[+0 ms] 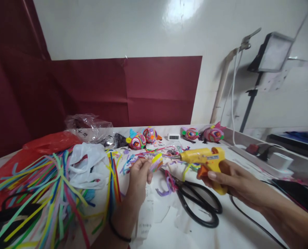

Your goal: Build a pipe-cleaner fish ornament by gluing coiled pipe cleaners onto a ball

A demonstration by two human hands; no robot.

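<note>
The white counter [237, 221] spreads under my hands, littered with craft scraps. On its left side lies a big loose heap of long fuzzy pipe cleaners in many colours [47, 193], with a crumpled white plastic bag [88, 166] resting on top of it. Along the far edge, against the dark red paper backdrop [143, 90], sit four small round coiled figures in pink, red and blue [137, 140], with a small white digital display [173, 137] between the two pairs.

My right hand [234, 181] has its grip wrapped around the handle of a yellow plastic glue gun with an orange trigger [204, 157]. The gun's long axis runs nearly level, its nozzle pointing left toward my other hand; the barrel sticks out above and to the left of my fingers, held just above the counter. A black cord [250, 218] trails from below my hand toward me.

Just beneath the gun lie large black-handled scissors [200, 204], handles toward me, blades pointing away and to the left.

My left hand [139, 174] pinches a small coiled disc of yellow and pink pipe cleaner [156, 162] at the fingertips; the disc stands beyond my fingers, tilted, near the nozzle but apart from it.
</note>
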